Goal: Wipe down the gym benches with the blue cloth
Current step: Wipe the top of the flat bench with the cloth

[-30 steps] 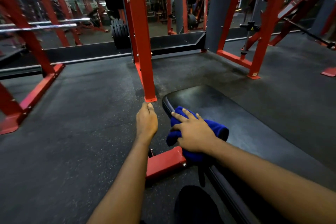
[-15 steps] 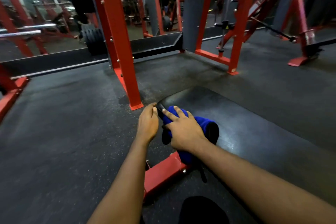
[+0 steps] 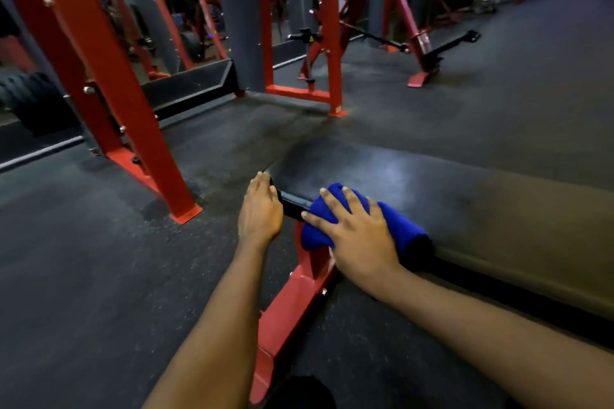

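Observation:
A black padded gym bench (image 3: 382, 173) runs from the middle of the view off to the right. A bunched blue cloth (image 3: 395, 222) lies on the bench's near edge, close to its left end, and droops over the side. My right hand (image 3: 358, 236) lies flat on the cloth with fingers spread, pressing it onto the pad. My left hand (image 3: 260, 209) has straight fingers and touches the left end corner of the pad. It holds nothing.
The bench's red steel foot (image 3: 292, 302) runs toward me on the dark rubber floor. A red rack post (image 3: 133, 129) stands just left of the bench end. More red frames (image 3: 332, 43) and weight plates (image 3: 30, 96) stand behind.
The view has swung right. My left hand moved from the floor side onto the bench's end corner. My right hand stays on the cloth, which now hangs further over the near edge.

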`<state>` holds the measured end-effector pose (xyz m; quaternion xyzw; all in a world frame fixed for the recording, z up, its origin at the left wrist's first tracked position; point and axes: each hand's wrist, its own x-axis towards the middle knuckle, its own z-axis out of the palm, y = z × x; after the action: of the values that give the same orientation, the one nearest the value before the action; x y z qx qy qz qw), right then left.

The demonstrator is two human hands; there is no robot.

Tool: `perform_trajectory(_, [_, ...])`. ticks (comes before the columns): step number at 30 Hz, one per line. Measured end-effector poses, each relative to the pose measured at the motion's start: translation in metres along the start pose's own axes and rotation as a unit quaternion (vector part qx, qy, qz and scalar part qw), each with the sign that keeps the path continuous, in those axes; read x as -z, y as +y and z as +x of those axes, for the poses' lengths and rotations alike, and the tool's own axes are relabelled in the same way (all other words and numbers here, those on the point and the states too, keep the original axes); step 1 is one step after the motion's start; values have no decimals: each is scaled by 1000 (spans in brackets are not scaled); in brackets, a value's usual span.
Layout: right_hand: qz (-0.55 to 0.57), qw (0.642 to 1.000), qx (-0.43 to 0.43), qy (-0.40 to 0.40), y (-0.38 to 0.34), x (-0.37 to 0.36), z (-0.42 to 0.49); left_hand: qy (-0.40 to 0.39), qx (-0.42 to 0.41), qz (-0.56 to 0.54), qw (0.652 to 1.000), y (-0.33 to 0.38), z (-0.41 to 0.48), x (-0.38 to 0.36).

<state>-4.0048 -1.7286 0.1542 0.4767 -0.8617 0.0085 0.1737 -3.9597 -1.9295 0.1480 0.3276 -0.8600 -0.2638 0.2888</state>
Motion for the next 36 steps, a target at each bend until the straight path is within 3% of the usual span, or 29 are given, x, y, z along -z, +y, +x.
perform_trajectory(3, [-10,998,-42,37,-15,-3,6,-33,-6,28,999,-1,2,3])
perform_trajectory(6, [13,993,-87,78,-4,-1,-18,-11,-29,31,999,13,-5,-3])
perform_trajectory(11, [0,974,-176,142,40,2,-97,-5,-158,-40,987,50,-28,-31])
perform_trajectory(15, [11,933,-307,188,22,-6,-76,-14,-218,-18,976,57,-40,-41])
perform_trajectory(19, [20,939,-286,189,-5,-13,-42,-14,-233,10,972,49,-38,-41])
perform_trajectory(22, [13,928,-305,215,16,-8,-74,-1,-213,10,977,52,-41,-44])
perform_trajectory(26, [-7,832,-476,286,67,5,-135,22,-194,6,981,59,-48,-43])
perform_trajectory(29, [17,762,-565,316,61,6,-122,16,-215,-16,976,72,-60,-43])
perform_trajectory(30, [24,766,-560,315,50,4,-110,6,-237,-38,971,82,-67,-45])
perform_trajectory(34, [40,850,-437,292,16,-6,-87,-30,-280,-123,952,123,-90,-59])
perform_trajectory(36, [18,835,-457,305,41,-4,-112,-39,-269,-143,952,142,-98,-68])
